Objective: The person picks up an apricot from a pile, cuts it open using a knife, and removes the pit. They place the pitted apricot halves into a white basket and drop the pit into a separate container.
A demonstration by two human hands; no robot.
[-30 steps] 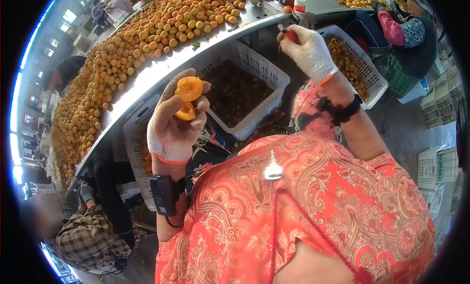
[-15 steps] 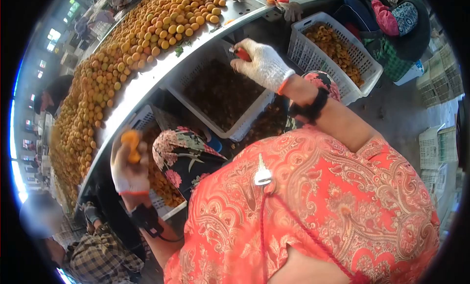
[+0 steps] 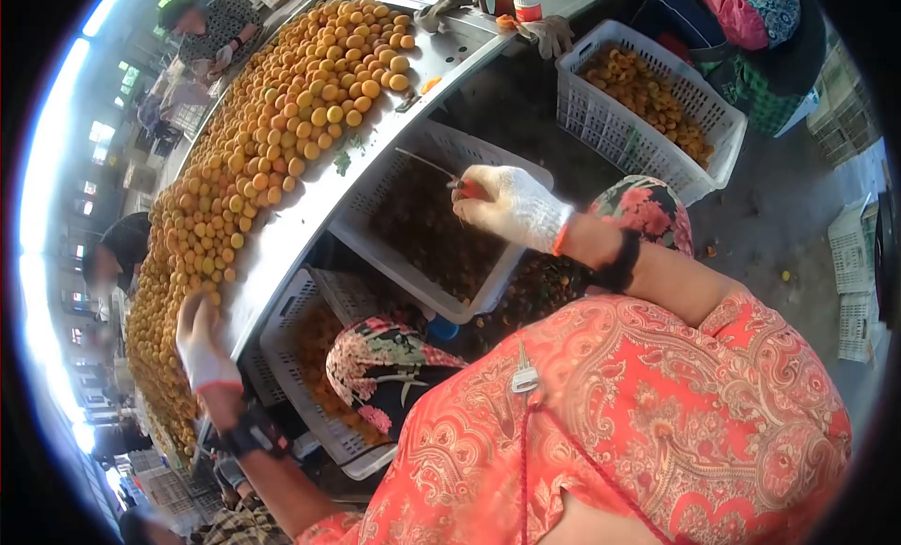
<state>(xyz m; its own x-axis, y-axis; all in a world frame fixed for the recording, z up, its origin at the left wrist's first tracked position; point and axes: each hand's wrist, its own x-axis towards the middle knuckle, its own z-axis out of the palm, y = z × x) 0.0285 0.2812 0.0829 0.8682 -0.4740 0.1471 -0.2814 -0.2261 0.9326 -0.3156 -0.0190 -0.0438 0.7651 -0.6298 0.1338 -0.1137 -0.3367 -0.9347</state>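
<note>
My right hand (image 3: 514, 205), in a white knit glove, is closed around a red-handled knife (image 3: 472, 190) whose thin metal blade points up and to the left. It is held above a white crate (image 3: 460, 312) with dark, hard-to-make-out contents. My left hand (image 3: 204, 346), also gloved, reaches to the edge of the heap of apricots (image 3: 272, 141) on the metal table (image 3: 266, 254). Its fingers are stretched out and slightly blurred against the fruit, and I see nothing held in them.
Left of my knee, a white crate (image 3: 361, 465) contains orange pieces of fruit. Another crate (image 3: 648, 155) of opened apricots stands at the right, near a seated person (image 3: 760, 66). A grey glove (image 3: 552, 36) and a red-and-white jar (image 3: 527, 5) are on the table's edge. More people work across the table.
My left hand has moved from over the left crate up to the apricot heap, and the orange fruit piece is gone from it. My right hand has lowered, its knife still gripped.
</note>
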